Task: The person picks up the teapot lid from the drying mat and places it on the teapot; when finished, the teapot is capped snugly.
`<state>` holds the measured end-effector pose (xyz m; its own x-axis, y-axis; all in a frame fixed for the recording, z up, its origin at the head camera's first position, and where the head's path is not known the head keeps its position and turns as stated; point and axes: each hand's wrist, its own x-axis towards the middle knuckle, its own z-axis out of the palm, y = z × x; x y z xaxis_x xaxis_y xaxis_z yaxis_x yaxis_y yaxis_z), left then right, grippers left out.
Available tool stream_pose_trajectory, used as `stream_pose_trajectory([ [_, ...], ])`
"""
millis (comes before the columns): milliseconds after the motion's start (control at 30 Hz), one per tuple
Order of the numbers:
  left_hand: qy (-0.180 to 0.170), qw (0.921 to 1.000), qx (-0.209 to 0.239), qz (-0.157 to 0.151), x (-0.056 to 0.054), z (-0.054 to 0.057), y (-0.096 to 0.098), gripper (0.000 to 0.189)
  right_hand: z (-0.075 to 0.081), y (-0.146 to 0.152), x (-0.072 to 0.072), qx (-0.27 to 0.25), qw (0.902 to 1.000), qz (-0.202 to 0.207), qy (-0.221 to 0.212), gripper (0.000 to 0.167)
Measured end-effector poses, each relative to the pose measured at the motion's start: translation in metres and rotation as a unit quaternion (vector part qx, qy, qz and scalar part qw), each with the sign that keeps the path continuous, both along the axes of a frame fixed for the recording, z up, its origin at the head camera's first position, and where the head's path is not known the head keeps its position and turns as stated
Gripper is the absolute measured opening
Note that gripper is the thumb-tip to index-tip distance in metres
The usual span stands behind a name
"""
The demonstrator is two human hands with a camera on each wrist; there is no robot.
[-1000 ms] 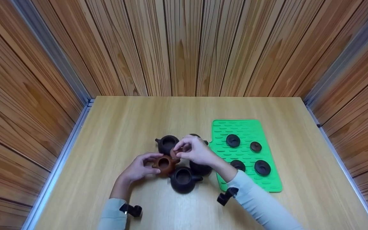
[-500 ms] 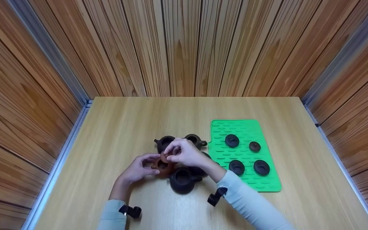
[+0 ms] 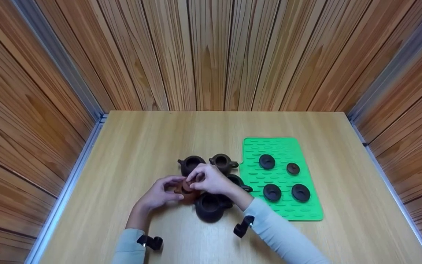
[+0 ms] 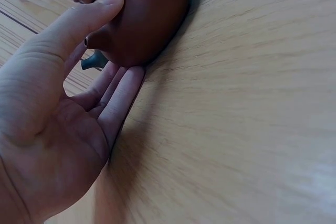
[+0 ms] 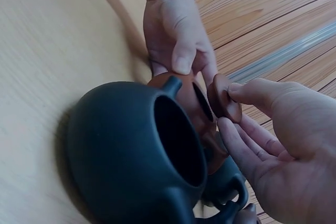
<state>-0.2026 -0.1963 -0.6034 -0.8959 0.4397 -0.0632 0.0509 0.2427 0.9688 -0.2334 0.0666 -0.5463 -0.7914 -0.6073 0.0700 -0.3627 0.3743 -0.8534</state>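
My left hand (image 3: 161, 193) holds a small reddish-brown teapot (image 4: 149, 17) on the table, thumb on one side near its spout and fingers on the other. A round lid (image 5: 224, 98) of the same reddish-brown colour is pinched between thumb and fingertips of my right hand (image 3: 211, 179). In the right wrist view the lid stands just apart from the teapot's dark opening, roughly facing it. Close beside sits a dark lidless teapot (image 3: 210, 211), seen large as a black pot (image 5: 115, 140) in the right wrist view.
More dark lidless teapots, one at the back left (image 3: 188, 165) and one at the back right (image 3: 222, 163), cluster around the hands. Another dark teapot (image 3: 237, 180) is partly under the right wrist. To the right, a green mat (image 3: 277, 146) bears several dark round lids (image 3: 267, 161).
My right hand has moved left with the lid, from beside the reddish-brown teapot to over its opening. The left hand has kept its place on the teapot.
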Motion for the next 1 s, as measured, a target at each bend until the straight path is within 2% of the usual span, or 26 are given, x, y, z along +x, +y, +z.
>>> stream_pose_trajectory([
  [400,-0.005,1.0,0.002,0.003,-0.0004,-0.0011,-0.0019,0.061,0.0006,-0.0052,0.0032,0.024,0.9997,-0.008,-0.001,0.014],
  [700,-0.009,1.0,0.001,0.002,-0.0016,-0.0031,-0.0019,0.061,-0.0009,-0.0062,0.0032,0.036,0.9992,0.007,0.017,0.013],
  [833,-0.005,1.0,0.005,-0.002,-0.0024,-0.0027,-0.0015,0.061,-0.0037,-0.0048,0.0007,0.04,0.9986,0.013,0.032,0.013],
  [1000,-0.003,1.0,0.002,-0.002,-0.0024,-0.0026,-0.0012,0.061,-0.0088,-0.0032,0.0002,0.032,0.9989,0.016,0.031,0.014],
])
